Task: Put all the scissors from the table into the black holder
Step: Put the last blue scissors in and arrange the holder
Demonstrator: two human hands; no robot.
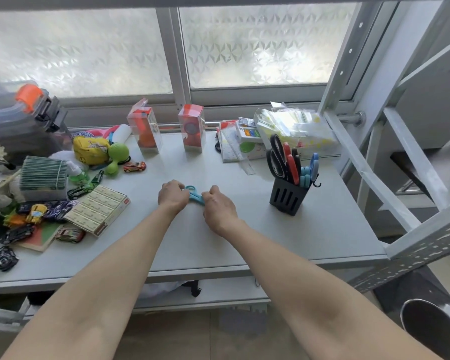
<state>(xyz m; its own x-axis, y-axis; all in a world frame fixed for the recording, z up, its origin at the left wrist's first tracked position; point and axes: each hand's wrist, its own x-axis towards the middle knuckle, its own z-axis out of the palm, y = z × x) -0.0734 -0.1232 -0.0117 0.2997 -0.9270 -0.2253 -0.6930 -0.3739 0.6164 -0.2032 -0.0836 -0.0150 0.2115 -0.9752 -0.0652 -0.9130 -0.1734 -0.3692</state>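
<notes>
A small light-blue pair of scissors [194, 194] lies on the grey table [257, 229] near its middle. My left hand [172, 194] grips its handle end and my right hand [217, 203] grips its other end, so most of it is hidden. To the right stands the black holder [287, 197], upright, holding several scissors: a black pair [277, 157], a red pair [291, 165] and blue ones [311, 168].
Toy cars, a box of cards [99, 209] and a green toy [116, 157] crowd the table's left side. Two red-and-clear boxes [191, 128] and plastic-wrapped stationery [294, 128] line the back by the window. A metal shelf frame [374, 162] rises at the right.
</notes>
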